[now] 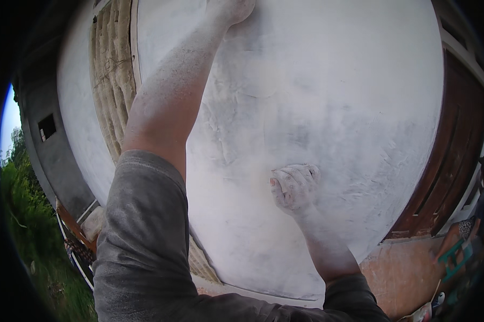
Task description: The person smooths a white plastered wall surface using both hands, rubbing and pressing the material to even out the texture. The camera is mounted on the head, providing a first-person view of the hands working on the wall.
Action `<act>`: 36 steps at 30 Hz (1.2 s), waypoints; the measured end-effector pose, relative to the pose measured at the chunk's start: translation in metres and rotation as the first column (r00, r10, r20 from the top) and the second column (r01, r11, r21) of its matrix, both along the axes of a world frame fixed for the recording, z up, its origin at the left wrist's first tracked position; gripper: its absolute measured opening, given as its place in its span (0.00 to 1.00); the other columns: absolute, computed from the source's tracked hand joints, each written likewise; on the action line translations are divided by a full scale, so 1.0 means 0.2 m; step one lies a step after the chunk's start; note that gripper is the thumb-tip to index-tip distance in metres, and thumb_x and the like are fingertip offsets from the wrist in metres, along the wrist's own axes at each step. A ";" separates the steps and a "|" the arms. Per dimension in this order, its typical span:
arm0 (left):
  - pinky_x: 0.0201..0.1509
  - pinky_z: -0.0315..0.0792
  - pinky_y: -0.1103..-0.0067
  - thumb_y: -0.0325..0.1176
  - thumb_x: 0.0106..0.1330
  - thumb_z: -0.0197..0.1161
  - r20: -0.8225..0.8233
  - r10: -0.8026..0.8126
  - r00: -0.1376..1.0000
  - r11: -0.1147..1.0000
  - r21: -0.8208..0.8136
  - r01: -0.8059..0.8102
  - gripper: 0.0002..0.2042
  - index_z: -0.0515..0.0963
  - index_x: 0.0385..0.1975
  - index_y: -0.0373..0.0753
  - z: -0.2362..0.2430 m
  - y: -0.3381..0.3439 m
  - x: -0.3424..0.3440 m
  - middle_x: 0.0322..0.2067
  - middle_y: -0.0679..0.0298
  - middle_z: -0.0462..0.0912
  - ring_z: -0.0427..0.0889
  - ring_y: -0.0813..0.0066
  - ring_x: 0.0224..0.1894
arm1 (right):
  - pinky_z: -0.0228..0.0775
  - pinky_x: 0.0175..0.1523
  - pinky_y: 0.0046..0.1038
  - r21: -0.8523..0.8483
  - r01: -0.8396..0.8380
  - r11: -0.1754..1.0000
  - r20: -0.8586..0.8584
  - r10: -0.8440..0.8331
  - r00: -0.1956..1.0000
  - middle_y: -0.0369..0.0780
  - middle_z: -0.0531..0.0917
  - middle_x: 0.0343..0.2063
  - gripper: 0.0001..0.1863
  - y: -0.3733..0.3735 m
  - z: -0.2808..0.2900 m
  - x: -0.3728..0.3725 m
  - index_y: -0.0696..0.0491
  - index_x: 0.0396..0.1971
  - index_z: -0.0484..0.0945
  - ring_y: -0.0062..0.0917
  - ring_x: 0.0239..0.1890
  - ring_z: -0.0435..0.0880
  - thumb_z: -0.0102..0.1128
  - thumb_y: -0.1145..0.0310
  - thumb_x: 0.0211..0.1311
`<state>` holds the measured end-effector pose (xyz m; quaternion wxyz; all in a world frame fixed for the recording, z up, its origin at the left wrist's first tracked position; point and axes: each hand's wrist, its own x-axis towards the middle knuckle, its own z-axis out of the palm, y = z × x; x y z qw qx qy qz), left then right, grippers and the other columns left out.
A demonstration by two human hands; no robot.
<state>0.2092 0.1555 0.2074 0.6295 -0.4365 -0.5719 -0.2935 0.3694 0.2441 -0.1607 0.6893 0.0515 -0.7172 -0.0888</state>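
While the person faces a white plastered wall, both bare, dust-coated hands are up against it. The left hand reaches high, the arm stretched up from a grey sleeve, and the hand is cut off by the upper edge of the view, so its grip cannot be told. The right hand sits lower, near the middle of the wall, fingers curled into a closed fist pressed to the surface; whether anything small lies inside the fist cannot be told. The plaster looks smooth and pale in its upper part, and greyer and rougher, with ridges and swirl marks, lower down around the right hand. Rubbing such a surface well would likely call for even pressure and overlapping strokes, worked across the ridges rather than staying on one spot, with the upper hand kept planted for balance. To the left of the wall is a panel of bare, rough brown masonry; to the right stands a dark wooden door. Green plants show far left, and reddish floor lies below.
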 end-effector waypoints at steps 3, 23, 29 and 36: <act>0.84 0.41 0.51 0.43 0.82 0.43 -0.075 -0.020 0.997 0.999 0.025 0.022 0.29 0.51 0.80 0.47 -0.36 0.05 -0.01 0.81 0.57 0.50 0.48 0.55 0.82 | 0.65 0.54 0.37 -0.002 -0.018 1.000 -0.035 0.018 0.999 0.29 0.86 0.31 0.02 0.00 0.00 0.00 0.44 0.31 0.84 0.24 0.38 0.84 0.66 0.64 0.61; 0.85 0.36 0.51 0.43 0.83 0.38 -0.184 0.124 0.975 0.963 -0.214 -0.162 0.30 0.48 0.80 0.40 -0.61 0.04 0.10 0.81 0.60 0.47 0.44 0.60 0.83 | 0.68 0.52 0.38 0.069 -0.112 0.991 -0.065 0.116 0.991 0.30 0.82 0.28 0.04 0.03 -0.02 0.01 0.44 0.35 0.82 0.24 0.34 0.82 0.66 0.65 0.59; 0.84 0.38 0.51 0.43 0.82 0.42 -0.087 0.022 0.996 1.000 0.007 -0.021 0.30 0.51 0.80 0.39 -0.16 0.17 0.16 0.81 0.56 0.50 0.45 0.58 0.83 | 0.67 0.48 0.36 0.044 -0.064 0.997 -0.104 0.069 0.992 0.31 0.84 0.27 0.02 0.02 -0.03 -0.01 0.47 0.32 0.83 0.24 0.32 0.82 0.65 0.67 0.60; 0.85 0.36 0.53 0.41 0.83 0.43 -0.150 0.159 0.976 0.936 -0.290 -0.197 0.30 0.48 0.81 0.44 -0.65 0.05 0.19 0.81 0.61 0.48 0.43 0.61 0.83 | 0.68 0.49 0.37 0.088 -0.092 0.992 -0.078 0.099 0.992 0.30 0.82 0.27 0.03 0.04 -0.03 -0.01 0.46 0.32 0.83 0.24 0.34 0.82 0.67 0.68 0.58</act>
